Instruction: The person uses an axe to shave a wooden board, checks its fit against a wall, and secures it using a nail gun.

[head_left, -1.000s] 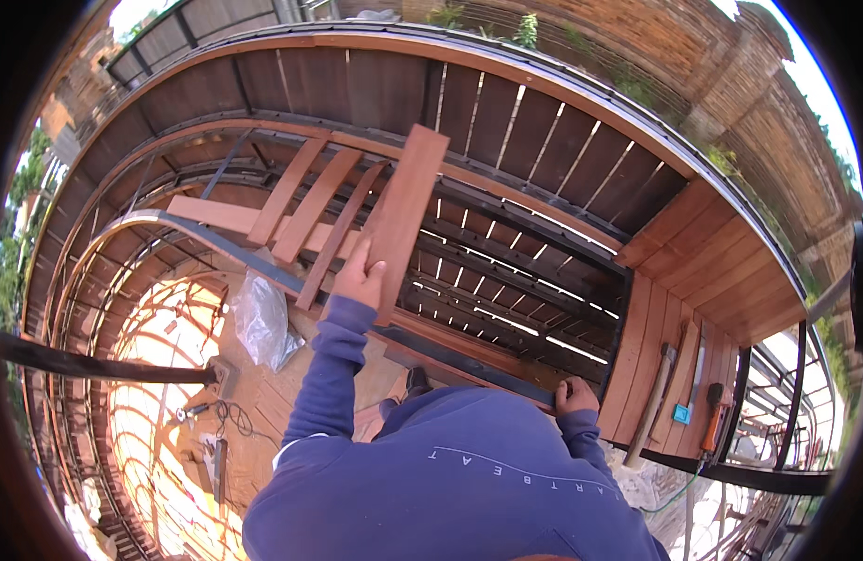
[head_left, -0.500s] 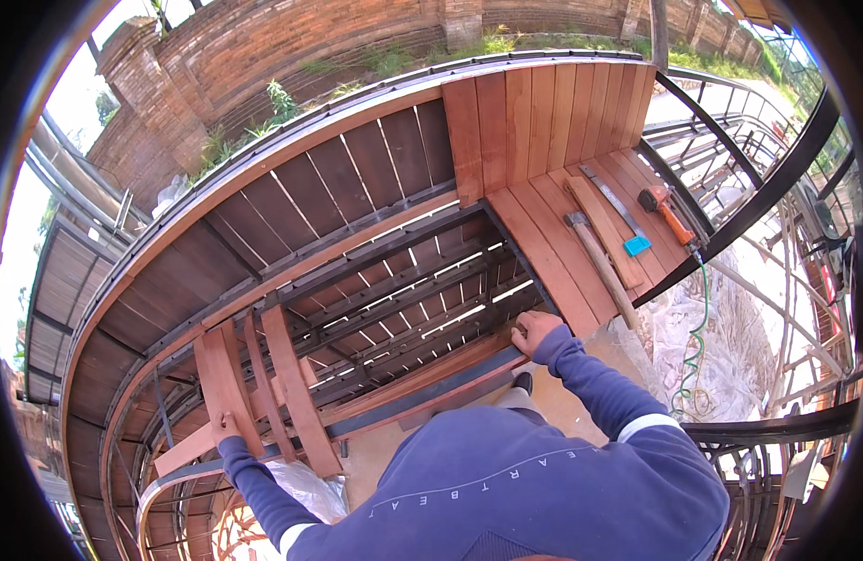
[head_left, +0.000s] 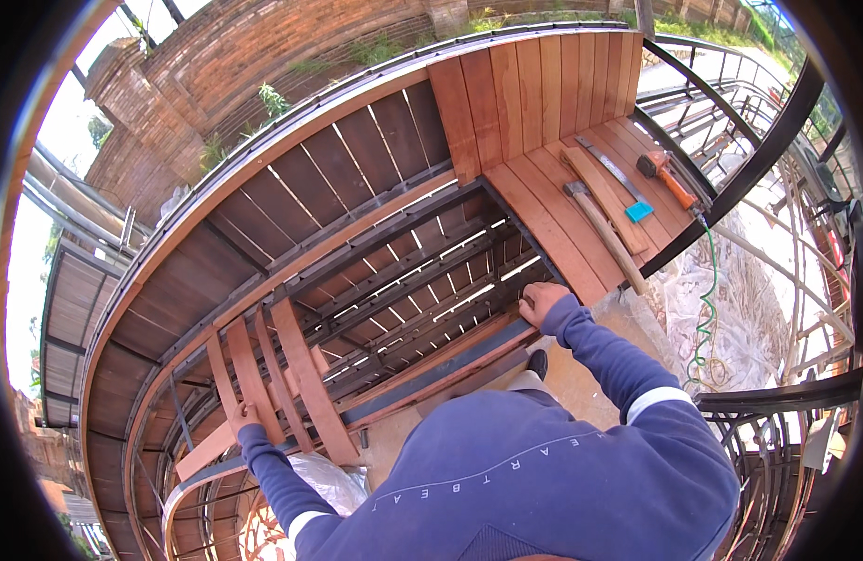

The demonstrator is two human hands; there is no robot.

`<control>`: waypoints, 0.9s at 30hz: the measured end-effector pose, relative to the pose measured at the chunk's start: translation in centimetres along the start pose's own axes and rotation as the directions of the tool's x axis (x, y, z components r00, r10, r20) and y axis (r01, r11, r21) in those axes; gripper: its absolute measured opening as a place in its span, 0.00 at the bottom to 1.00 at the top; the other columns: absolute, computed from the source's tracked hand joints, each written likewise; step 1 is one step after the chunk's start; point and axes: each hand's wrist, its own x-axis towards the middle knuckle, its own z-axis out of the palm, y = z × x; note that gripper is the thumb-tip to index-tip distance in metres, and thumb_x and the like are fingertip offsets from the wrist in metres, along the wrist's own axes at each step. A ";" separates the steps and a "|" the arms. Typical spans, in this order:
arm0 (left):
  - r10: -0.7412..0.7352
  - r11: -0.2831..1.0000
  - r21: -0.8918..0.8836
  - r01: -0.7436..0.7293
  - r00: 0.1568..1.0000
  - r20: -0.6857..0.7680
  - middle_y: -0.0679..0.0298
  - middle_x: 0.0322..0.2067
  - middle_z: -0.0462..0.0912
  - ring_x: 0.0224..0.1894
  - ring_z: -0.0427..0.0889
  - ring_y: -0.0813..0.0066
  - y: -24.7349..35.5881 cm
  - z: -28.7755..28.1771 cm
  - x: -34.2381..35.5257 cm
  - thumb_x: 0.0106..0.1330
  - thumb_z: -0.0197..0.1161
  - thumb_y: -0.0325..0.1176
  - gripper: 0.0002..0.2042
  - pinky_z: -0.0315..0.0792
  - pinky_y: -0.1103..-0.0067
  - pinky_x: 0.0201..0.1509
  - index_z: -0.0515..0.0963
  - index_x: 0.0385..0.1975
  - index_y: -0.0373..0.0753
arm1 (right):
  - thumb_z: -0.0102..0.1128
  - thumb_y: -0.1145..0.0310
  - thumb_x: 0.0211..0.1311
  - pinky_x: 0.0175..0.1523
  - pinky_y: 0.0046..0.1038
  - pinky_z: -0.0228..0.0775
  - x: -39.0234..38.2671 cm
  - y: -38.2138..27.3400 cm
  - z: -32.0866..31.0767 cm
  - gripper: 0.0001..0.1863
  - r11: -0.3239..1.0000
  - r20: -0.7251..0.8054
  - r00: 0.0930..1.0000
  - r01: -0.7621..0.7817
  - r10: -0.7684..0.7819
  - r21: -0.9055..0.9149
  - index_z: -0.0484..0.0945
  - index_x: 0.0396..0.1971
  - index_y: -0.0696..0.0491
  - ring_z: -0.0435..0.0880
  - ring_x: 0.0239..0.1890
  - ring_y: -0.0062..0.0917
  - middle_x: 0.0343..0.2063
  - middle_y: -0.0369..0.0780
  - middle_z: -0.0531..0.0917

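Note:
My left hand (head_left: 248, 418) is closed around the lower part of a reddish wooden slat (head_left: 245, 360) that lies across the curved bench frame. A narrow slat (head_left: 220, 367) lies just left of it, and a wider slat (head_left: 307, 379) rests across the frame to the right. Beneath the hand, another board (head_left: 205, 453) runs lengthwise. On the near side of the open seat section, my right hand (head_left: 544, 304) has its fingers curled over the dark front rail (head_left: 441, 372), beside the finished seat boards (head_left: 553, 224). Its fingertips are partly hidden.
On the finished seat lie a hammer (head_left: 604, 234), a loose wood piece (head_left: 607, 201), a metal blade tool with a turquoise end (head_left: 639, 211) and an orange power tool (head_left: 670, 179) with a green coiled hose (head_left: 705, 323). Plastic sheeting (head_left: 330, 481) lies below. A brick wall (head_left: 291, 47) stands behind.
At my left hand, what looked like one wide board now shows as two slats with a gap between them. My right hand stays on the rail. The whole view has shifted slightly.

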 end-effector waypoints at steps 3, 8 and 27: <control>0.056 0.998 0.029 -0.057 0.998 0.018 0.54 0.35 0.86 0.35 0.83 0.66 0.6 0.2 -0.2 0.64 0.64 0.38 0.15 0.77 0.73 0.43 0.83 0.45 0.34 | 0.59 0.58 0.57 0.39 0.40 0.75 -0.3 0.1 0.1 0.13 1.000 -0.013 1.000 -0.003 0.003 0.005 0.78 0.25 0.54 0.82 0.30 0.43 0.25 0.44 0.81; -0.001 0.998 0.061 0.000 1.000 0.010 0.54 0.35 0.86 0.35 0.83 0.66 -0.7 0.5 0.3 0.64 0.65 0.38 0.15 0.77 0.72 0.43 0.83 0.44 0.34 | 0.59 0.58 0.57 0.39 0.40 0.74 0.0 0.0 -0.1 0.13 1.000 0.003 1.000 -0.013 0.012 0.029 0.77 0.25 0.54 0.82 0.31 0.43 0.25 0.44 0.81; -0.222 0.973 -0.077 0.219 0.974 -0.041 0.48 0.39 0.85 0.45 0.83 0.51 3.7 2.0 -3.1 0.64 0.63 0.44 0.16 0.74 0.66 0.54 0.83 0.41 0.37 | 0.58 0.63 0.60 0.38 0.38 0.74 0.1 1.1 1.9 0.10 1.000 0.110 0.994 0.025 -0.024 -0.012 0.78 0.29 0.55 0.82 0.31 0.39 0.27 0.44 0.82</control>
